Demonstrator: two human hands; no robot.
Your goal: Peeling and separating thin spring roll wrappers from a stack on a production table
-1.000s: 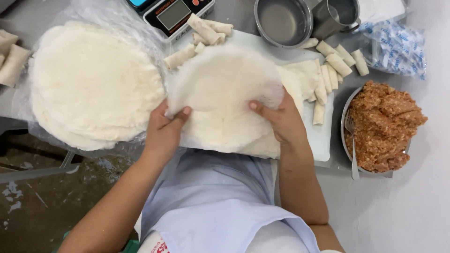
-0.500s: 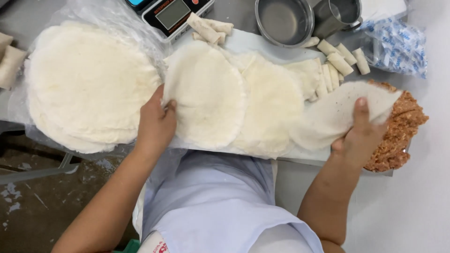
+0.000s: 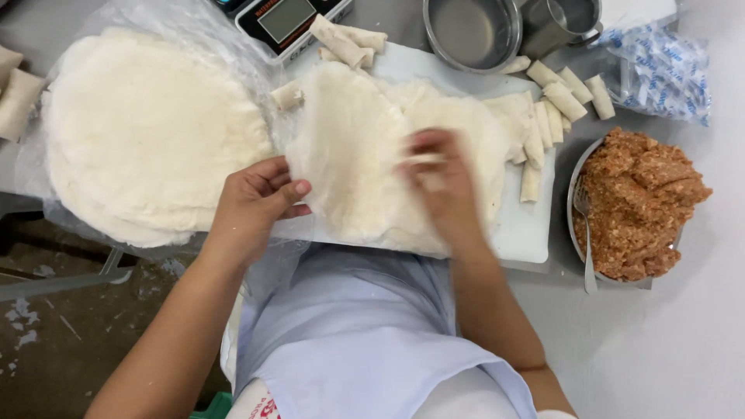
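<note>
The person's left hand (image 3: 260,198) pinches the left edge of a thin round wrapper sheet (image 3: 345,151), thumb on top and fingers under it, closed on that edge. The sheet lies on the white cutting board (image 3: 528,229), overlapping a second sheet (image 3: 466,124) to its right. The right hand (image 3: 438,182) is over the middle of the sheets and blurred; it seems to press or brush the surface with its fingers loosely together, but whether it grips anything cannot be told.

The sheet looks very light, limp and easily torn, and it drapes and wrinkles where lifted. It is best taken at the rim with a flat pinch, supported from beneath, and peeled slowly, since the sheets probably cling to each other.

0.5 s ago the right hand was far out to the right, holding a sheet over the bowl of minced filling (image 3: 640,206); now it has come back to the board's centre and that sheet is no longer over the bowl. The left hand has stayed at the left edge. The stack of wrappers (image 3: 151,132) on plastic is unchanged.
</note>
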